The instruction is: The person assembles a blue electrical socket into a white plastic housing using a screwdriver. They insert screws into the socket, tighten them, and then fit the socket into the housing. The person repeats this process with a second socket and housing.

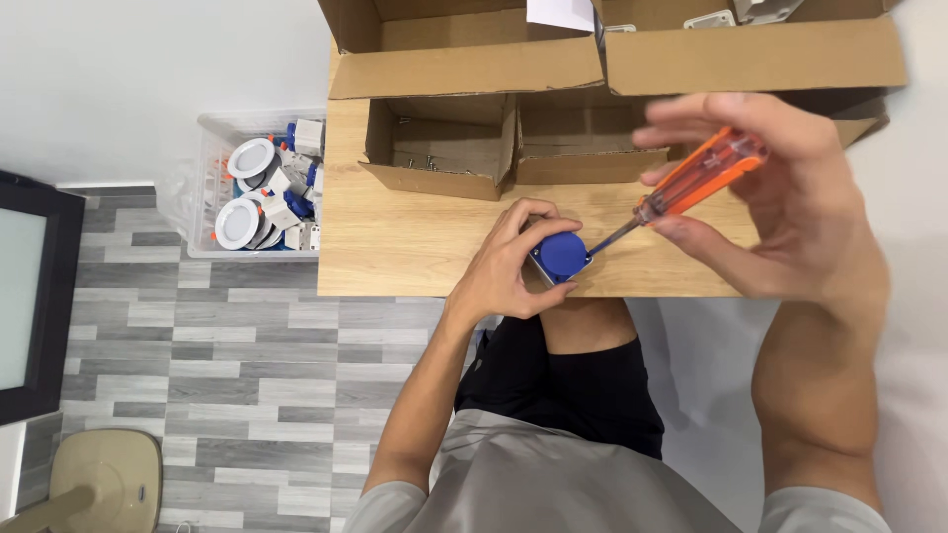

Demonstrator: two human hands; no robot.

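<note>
My left hand (506,265) grips a small blue round-capped part (562,255) and pins it to the wooden table (415,237) near the front edge. My right hand (780,197) holds a screwdriver with a clear orange handle (703,176). Its metal shaft slants down to the left and its tip touches the right side of the blue part.
Open cardboard boxes (444,148) stand at the back of the table, one with small screws inside. A clear plastic bin (259,183) of white round fittings and blue parts sits on the floor to the left. A beige stool (104,479) is at lower left.
</note>
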